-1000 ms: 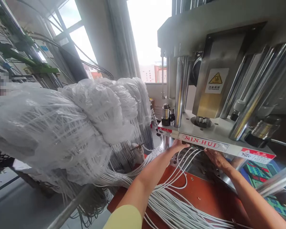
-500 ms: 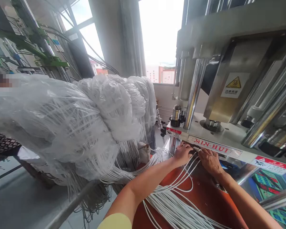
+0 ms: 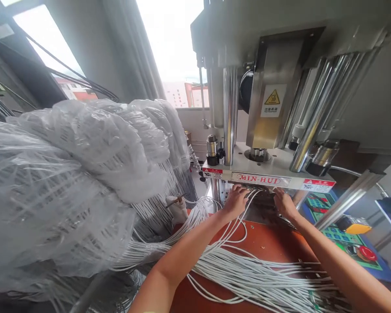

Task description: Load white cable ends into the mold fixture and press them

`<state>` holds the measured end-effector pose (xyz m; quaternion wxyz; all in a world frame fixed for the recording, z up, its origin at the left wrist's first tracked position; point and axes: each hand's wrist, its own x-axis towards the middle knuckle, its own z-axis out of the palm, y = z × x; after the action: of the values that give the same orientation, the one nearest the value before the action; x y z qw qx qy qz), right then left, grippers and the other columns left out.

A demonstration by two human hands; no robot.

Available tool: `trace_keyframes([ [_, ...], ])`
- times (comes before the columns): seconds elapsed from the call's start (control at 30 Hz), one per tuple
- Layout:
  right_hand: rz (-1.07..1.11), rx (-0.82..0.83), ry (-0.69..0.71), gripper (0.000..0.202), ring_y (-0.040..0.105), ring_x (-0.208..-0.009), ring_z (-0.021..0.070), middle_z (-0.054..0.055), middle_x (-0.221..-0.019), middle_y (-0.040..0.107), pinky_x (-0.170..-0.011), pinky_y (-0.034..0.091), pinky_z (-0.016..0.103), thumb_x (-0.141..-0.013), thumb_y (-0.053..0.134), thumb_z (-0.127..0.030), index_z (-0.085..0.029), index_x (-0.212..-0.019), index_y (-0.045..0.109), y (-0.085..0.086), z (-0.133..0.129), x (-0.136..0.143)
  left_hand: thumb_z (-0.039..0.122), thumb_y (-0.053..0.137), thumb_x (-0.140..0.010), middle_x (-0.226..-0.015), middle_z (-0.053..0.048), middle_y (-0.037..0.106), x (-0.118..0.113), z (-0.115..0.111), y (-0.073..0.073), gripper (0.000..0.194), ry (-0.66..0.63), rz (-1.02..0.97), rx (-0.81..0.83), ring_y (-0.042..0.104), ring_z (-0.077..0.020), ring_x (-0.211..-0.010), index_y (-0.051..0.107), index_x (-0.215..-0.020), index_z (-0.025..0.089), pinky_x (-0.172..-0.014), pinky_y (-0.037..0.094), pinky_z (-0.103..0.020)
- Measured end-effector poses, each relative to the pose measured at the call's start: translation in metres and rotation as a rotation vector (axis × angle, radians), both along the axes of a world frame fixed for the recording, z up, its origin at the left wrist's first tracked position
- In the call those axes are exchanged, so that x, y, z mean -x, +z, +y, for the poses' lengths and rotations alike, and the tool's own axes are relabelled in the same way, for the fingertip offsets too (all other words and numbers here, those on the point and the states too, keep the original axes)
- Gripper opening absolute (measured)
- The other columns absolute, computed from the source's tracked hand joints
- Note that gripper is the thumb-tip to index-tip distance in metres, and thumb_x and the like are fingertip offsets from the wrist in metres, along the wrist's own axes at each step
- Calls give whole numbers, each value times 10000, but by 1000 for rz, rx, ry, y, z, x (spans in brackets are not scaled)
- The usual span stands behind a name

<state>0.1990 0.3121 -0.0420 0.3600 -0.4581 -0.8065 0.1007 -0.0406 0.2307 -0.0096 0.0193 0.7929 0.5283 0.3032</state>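
My left hand point(image 3: 236, 201) and my right hand point(image 3: 283, 203) both reach under the white platen of the press point(image 3: 263, 179), which is labelled MIN-HUI. The left hand's fingers rest on several white cables point(image 3: 247, 204) that run from the mould area back across the orange-brown table point(image 3: 267, 243). A little apart from it, the right hand presses on the metal mould plate point(image 3: 263, 213). Whether either hand pinches a cable end is hidden by the fingers.
Large plastic-wrapped bundles of white cables point(image 3: 84, 174) hang on the left. A loose sheaf of cables point(image 3: 263, 282) lies across the table near me. Chrome press columns point(image 3: 230, 113) rise above. A green control panel point(image 3: 342, 230) with a red button sits at right.
The view swung left and back. My hands moved apart: the right hand shifted rightward along the mould, while the left stayed on the cables under the platen.
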Motion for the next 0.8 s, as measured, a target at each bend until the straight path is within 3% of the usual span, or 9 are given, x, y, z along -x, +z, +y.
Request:
trace_keyframes([
  [0.13, -137, 18, 6, 481, 538, -1122, 228, 102, -1154, 627, -965, 446, 367, -724, 398, -44, -179, -1102, 663, -3, -4, -1, 276, 678, -814, -1164, -62, 597, -29, 11, 0, 363, -22, 114, -11, 392, -264, -1240, 593, -1155, 186, -1036, 413, -411],
  [0.27, -209, 17, 32, 581, 472, -1230, 239, 84, -1232, 614, -1029, 419, 403, -702, 396, -14, -204, -1185, 657, -1, -4, 6, 215, 662, -803, -1161, -62, 570, -44, 27, -4, 304, 41, 197, 32, 433, -262, -1179, 609, -1101, 193, -981, 446, -400],
  [0.53, -283, 34, 55, 632, 455, -1278, 232, 87, -1329, 572, -1089, 370, 386, -659, 388, 15, -188, -1193, 658, 0, -2, 1, 77, 468, -859, -1134, -104, 574, -44, 26, -3, 348, 15, 386, -34, 427, -265, -1203, 588, -1177, 151, -984, 440, -395],
  [0.67, -311, 37, 41, 680, 529, -1198, 203, 93, -1243, 619, -1025, 433, 341, -609, 386, 9, -161, -1224, 619, 0, -1, 0, 89, 501, -847, -1157, -94, 577, -41, 23, -4, 365, 2, 365, -30, 426, -261, -1225, 573, -1197, 168, -966, 455, -387],
  [0.8, -337, 9, 30, 731, 445, -1286, 193, 74, -1348, 551, -1079, 372, 335, -631, 363, 23, -177, -1302, 574, 3, -7, 3, 217, 598, -853, -1250, -78, 550, -34, 19, -7, 421, -14, 300, -47, 380, -259, -1293, 517, -1265, 189, -1031, 420, -392],
])
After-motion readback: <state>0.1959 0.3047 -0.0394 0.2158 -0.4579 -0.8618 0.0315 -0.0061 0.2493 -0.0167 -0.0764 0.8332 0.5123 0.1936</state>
